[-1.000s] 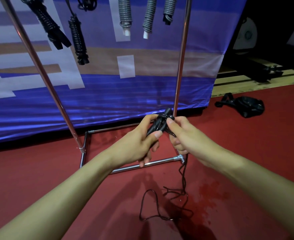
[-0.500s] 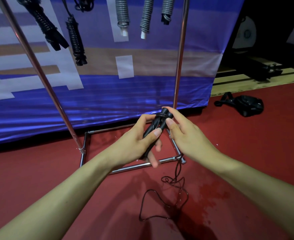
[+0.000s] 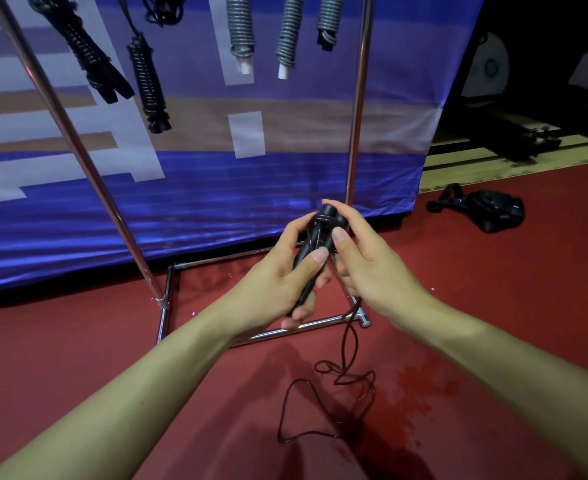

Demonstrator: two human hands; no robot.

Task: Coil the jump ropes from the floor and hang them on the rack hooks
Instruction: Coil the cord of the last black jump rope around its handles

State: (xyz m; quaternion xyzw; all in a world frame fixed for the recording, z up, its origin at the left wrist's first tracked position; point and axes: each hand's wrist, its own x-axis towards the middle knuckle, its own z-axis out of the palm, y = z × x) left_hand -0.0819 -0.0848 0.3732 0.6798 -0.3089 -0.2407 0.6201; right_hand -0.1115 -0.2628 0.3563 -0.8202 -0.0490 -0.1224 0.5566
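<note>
My left hand point(image 3: 278, 282) grips the two black handles of a jump rope point(image 3: 315, 244), held together and pointing up. My right hand point(image 3: 365, 268) pinches the black cord beside the handles, where a few turns wrap their top end. The loose cord point(image 3: 349, 344) drops from my right hand and lies in tangled loops on the red floor. Behind my hands stands a chrome rack point(image 3: 354, 109). Coiled black ropes point(image 3: 147, 81) and grey ropes point(image 3: 240, 26) hang from its top; the hooks are out of frame.
The rack's chrome base frame point(image 3: 306, 325) lies on the red floor point(image 3: 493, 306) under my hands. A blue and white banner point(image 3: 216, 188) hangs behind the rack. A black strap bundle point(image 3: 490, 209) lies on the floor at right, near a wooden floor edge.
My hands have lifted slightly with the handles. The right hand has brought cord round the handle tops. More cord has come up, and the loops on the floor have drawn in and shifted.
</note>
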